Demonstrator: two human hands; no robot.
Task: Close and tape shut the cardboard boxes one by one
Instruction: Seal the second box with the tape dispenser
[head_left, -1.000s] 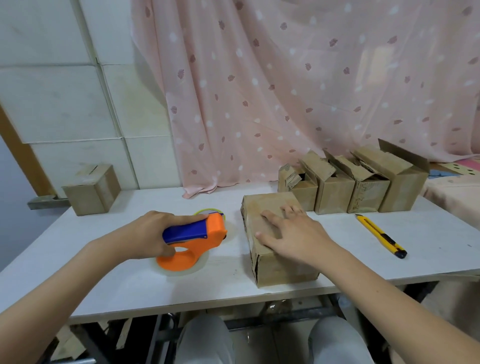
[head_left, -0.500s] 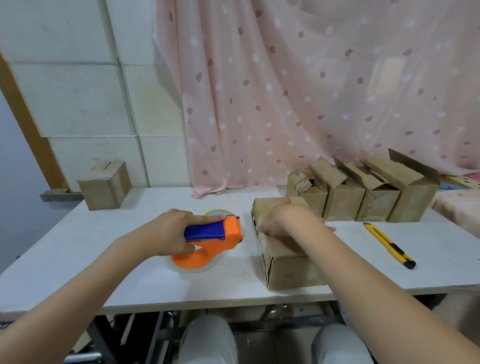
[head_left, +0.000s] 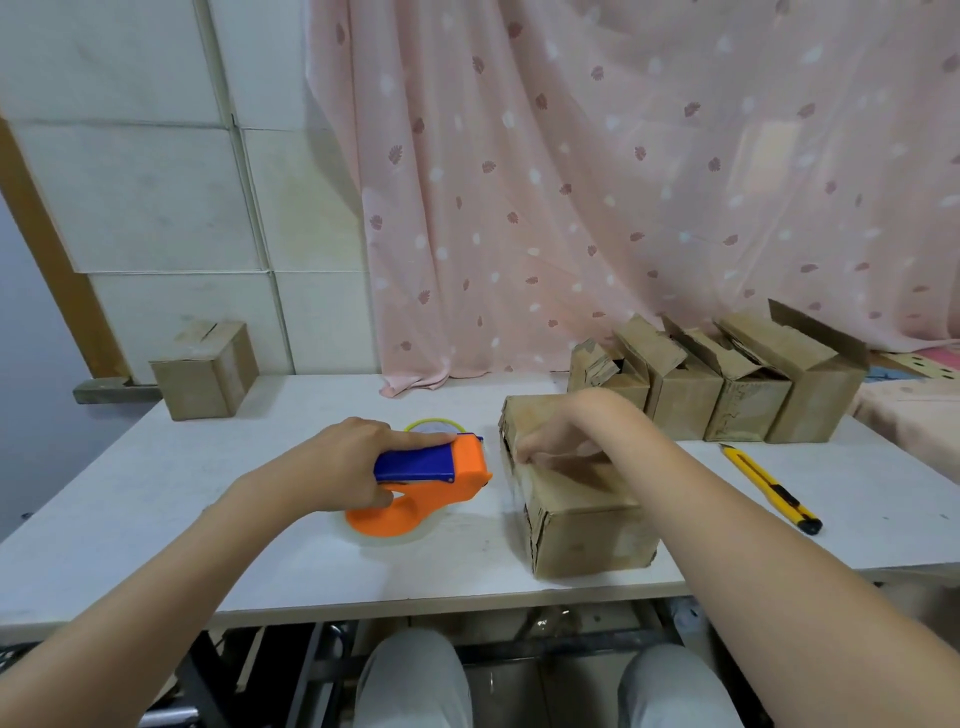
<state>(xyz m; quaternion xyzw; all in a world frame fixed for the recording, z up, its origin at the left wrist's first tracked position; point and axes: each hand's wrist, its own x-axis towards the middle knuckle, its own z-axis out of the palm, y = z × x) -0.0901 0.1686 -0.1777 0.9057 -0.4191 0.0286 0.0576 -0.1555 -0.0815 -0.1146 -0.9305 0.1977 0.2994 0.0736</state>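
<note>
Left hand fingers wrapped round tape dispenser, resting on table. Right hand fingers curled at box top, blurry, grip unclear. Box just right of dispenser, open boxes behind.

Your closed brown cardboard box lies lengthwise at centre-right; four open-flapped boxes line the upper right; the orange-blue tape dispenser sits centre.
</note>
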